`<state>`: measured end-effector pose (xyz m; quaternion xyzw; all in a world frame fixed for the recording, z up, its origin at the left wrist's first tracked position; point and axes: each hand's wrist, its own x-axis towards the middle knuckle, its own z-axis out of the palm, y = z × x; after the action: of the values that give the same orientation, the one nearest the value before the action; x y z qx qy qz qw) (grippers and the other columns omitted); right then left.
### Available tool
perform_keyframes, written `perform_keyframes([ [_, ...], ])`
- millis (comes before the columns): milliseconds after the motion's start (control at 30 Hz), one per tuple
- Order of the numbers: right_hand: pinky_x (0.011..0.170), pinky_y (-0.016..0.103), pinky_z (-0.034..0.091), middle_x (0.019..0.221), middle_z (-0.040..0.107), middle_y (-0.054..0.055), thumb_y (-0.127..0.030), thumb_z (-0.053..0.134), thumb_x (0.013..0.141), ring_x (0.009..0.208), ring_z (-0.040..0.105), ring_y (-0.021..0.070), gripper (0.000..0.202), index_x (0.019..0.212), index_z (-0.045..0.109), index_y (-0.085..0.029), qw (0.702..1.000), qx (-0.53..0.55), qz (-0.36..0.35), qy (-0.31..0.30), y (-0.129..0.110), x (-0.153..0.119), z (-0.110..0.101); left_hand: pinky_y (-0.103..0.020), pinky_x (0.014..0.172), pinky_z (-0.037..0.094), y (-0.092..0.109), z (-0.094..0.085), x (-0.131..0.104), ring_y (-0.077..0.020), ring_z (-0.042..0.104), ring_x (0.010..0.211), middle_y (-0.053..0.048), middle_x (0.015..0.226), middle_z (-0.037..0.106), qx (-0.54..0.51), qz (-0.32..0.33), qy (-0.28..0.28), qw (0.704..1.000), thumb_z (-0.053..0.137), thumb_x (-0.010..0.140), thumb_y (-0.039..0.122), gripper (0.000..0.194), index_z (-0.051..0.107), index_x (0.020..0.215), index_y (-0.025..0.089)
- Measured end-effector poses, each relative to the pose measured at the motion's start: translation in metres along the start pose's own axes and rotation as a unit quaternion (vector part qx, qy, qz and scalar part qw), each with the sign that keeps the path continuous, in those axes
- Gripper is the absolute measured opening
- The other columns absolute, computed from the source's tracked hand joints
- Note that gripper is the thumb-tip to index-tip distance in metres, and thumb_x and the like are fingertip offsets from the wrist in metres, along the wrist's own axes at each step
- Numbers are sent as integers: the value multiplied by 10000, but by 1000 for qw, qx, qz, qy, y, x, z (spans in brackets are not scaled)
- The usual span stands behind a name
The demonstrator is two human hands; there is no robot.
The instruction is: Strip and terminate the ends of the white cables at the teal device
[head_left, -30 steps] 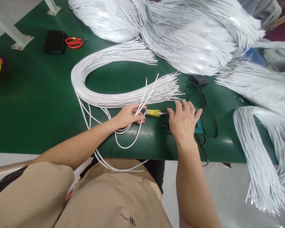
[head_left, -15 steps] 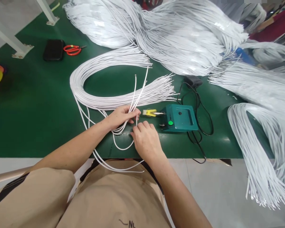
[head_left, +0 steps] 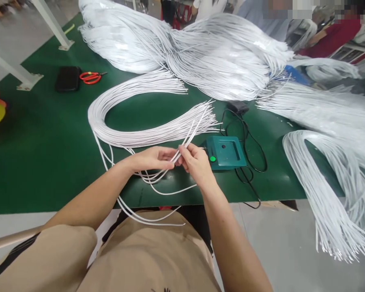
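Note:
Several white cables [head_left: 192,136] pass up through both hands, their ends pointing away from me. My left hand [head_left: 156,158] is closed around them from the left. My right hand [head_left: 196,162] pinches the same cables just beside it, the fingertips of both hands close together. Just right of my right hand stands a green device [head_left: 228,152] with a round green button; its yellow clip is hidden behind the hand. Behind the hands a curved bundle of white cables [head_left: 100,117] lies on the green table [head_left: 48,162]. Loose cable loops hang below the hands over the table's front edge.
Large white cable bundles [head_left: 222,52] fill the back, and another bundle [head_left: 325,194] hangs over the front edge at right. Red-handled scissors [head_left: 90,78] lie beside a black box [head_left: 67,79] at left. A black cord [head_left: 255,162] curls behind the device. People are at the back.
My right hand has moved up to the cables beside my left hand and now covers the yellow clip. The cable ends lean further right. The camera view has shifted slightly.

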<state>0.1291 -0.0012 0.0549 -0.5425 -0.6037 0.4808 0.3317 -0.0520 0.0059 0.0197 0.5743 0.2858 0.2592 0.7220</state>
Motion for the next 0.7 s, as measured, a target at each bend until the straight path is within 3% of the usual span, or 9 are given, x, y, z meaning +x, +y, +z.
perform_keyframes([
  [100, 423, 221, 345, 518, 559, -38, -519, 547, 835, 398, 434, 87, 350, 687, 577, -203, 999, 26, 33, -33, 10, -7, 14, -329, 828, 527, 3, 2, 2, -187, 670, 863, -123, 1025, 682, -61, 59, 45, 995, 637, 815, 489, 502, 615, 1190, 156],
  [233, 379, 224, 367, 461, 555, -24, -532, 542, 834, 338, 449, 95, 396, 629, 574, -195, 995, 41, 69, -65, 15, -17, 27, -243, 688, 528, 2, 12, 6, -145, 662, 761, -78, 967, 684, -40, 53, 163, 984, 755, 734, 360, 389, 653, 1045, 150],
  [367, 414, 219, 408, 446, 557, -21, -498, 548, 843, 364, 489, 100, 386, 611, 579, -192, 994, 40, 79, -65, 14, -20, 30, -235, 549, 494, 0, 14, 6, -100, 608, 547, -63, 877, 698, -66, 19, 167, 984, 718, 766, 370, 336, 645, 991, 132],
  [533, 411, 218, 416, 540, 611, -10, -446, 540, 845, 388, 502, 95, 329, 653, 597, -185, 992, 12, 102, -80, 14, -25, 32, -219, 713, 518, 3, 6, 5, -107, 650, 791, -61, 942, 695, -158, 44, 271, 948, 693, 782, 276, 235, 609, 949, 135],
  [600, 405, 215, 416, 581, 630, -5, -443, 531, 848, 403, 512, 97, 304, 731, 629, -180, 991, 14, 107, -81, 16, -28, 34, -170, 627, 482, 4, 4, 5, -73, 617, 746, -51, 969, 680, -146, 36, 275, 950, 697, 765, 239, 216, 584, 919, 139],
  [700, 408, 206, 406, 573, 626, -7, -429, 528, 851, 400, 507, 90, 297, 756, 642, -173, 991, 9, 108, -84, 18, -28, 32, -151, 547, 435, 2, 5, 5, -57, 579, 672, -26, 898, 661, -87, 13, 224, 970, 748, 712, 236, 275, 538, 863, 142],
])
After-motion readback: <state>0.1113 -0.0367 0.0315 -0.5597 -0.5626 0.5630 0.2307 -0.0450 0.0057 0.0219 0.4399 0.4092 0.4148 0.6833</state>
